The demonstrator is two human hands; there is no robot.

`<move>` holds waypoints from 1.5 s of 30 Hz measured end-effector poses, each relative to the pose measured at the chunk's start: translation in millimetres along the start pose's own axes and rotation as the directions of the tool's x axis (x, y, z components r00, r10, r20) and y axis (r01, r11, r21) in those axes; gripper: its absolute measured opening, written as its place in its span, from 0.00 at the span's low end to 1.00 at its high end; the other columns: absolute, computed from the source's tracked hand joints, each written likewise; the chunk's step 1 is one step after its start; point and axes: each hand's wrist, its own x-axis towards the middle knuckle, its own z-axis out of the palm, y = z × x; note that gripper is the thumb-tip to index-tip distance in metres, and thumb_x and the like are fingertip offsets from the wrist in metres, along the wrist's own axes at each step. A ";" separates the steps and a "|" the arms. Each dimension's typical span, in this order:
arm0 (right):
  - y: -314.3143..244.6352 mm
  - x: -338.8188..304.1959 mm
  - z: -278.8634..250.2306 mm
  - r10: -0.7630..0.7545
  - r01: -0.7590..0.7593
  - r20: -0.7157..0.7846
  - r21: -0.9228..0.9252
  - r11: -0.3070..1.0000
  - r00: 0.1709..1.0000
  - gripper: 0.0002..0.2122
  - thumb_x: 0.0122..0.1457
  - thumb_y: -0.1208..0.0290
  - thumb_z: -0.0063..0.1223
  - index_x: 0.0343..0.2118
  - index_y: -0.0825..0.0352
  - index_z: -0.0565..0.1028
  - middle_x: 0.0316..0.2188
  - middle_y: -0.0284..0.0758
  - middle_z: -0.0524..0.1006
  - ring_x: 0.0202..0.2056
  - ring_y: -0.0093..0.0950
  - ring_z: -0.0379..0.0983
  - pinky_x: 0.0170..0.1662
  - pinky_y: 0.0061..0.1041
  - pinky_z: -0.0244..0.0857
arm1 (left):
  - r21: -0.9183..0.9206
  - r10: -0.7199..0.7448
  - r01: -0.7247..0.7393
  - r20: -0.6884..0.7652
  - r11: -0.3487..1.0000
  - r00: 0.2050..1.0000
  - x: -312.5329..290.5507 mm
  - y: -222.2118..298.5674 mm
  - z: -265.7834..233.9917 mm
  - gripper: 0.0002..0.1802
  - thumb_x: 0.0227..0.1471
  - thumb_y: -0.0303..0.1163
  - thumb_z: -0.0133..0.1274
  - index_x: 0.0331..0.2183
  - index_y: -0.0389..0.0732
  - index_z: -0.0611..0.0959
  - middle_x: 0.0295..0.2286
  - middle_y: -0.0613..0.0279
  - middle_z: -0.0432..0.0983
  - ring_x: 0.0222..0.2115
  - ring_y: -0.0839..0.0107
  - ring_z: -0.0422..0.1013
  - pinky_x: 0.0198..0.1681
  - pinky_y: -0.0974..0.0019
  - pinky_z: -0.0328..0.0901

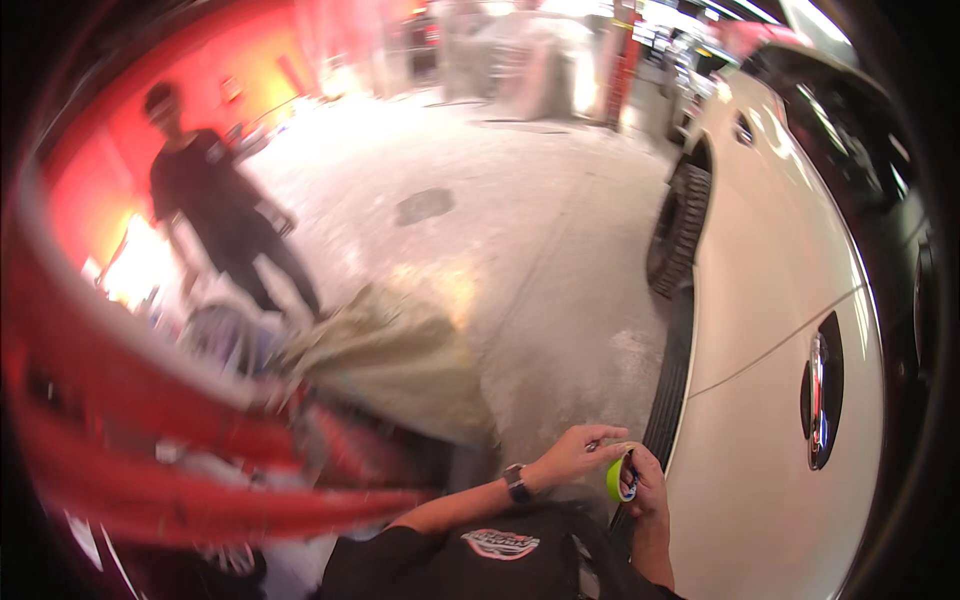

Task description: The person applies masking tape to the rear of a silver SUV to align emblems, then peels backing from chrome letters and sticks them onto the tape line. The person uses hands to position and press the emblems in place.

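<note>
In front of my chest, to the right of the middle, my right hand (650, 487) grips a roll of bright green tape (614, 478). Its fingers curl around the ring. My left hand (572, 455), with a dark watch (517, 484) on the wrist, reaches across to the roll's upper edge. Thumb and forefinger come together there in a pinch. Whatever lies between those fingertips is too small to tell. Close by on the right is the side of a cream-white vehicle (765, 400), with a chrome door handle (819, 400).
A blurred red structure (200, 500) stands at my left, near a draped tan cover (385, 350). Farther left, a person in dark clothes (215, 195) stands on the pale floor (540, 210). Along the vehicle run a black side step (672, 375) and a tyre (682, 228).
</note>
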 end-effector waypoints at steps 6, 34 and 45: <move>-41.8 192.9 -91.3 -0.016 0.010 -0.096 -0.062 0.998 0.995 0.14 0.72 0.64 0.47 0.47 0.72 0.75 0.19 0.26 0.65 0.17 0.17 0.62 0.20 0.18 0.58 | -0.096 -0.034 0.041 0.073 0.994 0.997 191.8 -72.3 -47.8 0.21 0.62 0.34 0.61 0.55 0.39 0.82 0.22 0.81 0.62 0.24 0.88 0.56 0.27 0.77 0.53; -487.3 1150.7 -214.9 0.195 -0.190 0.076 -0.072 0.979 0.978 0.13 0.73 0.65 0.45 0.50 0.68 0.75 0.19 0.24 0.63 0.17 0.16 0.59 0.21 0.19 0.55 | -0.190 -0.281 0.268 -0.043 0.945 0.959 1152.1 -92.8 -477.1 0.06 0.60 0.30 0.63 0.37 0.38 0.88 0.22 0.83 0.70 0.23 0.90 0.59 0.25 0.79 0.51; -654.9 1556.6 -317.2 0.220 -0.182 0.204 -0.190 0.965 0.954 0.17 0.72 0.54 0.48 0.50 0.64 0.76 0.25 0.25 0.71 0.24 0.17 0.68 0.24 0.21 0.62 | 0.080 -0.025 0.041 -0.187 0.996 0.982 1553.9 -70.6 -593.6 0.05 0.61 0.28 0.60 0.32 0.39 0.82 0.22 0.81 0.68 0.22 0.89 0.58 0.25 0.79 0.53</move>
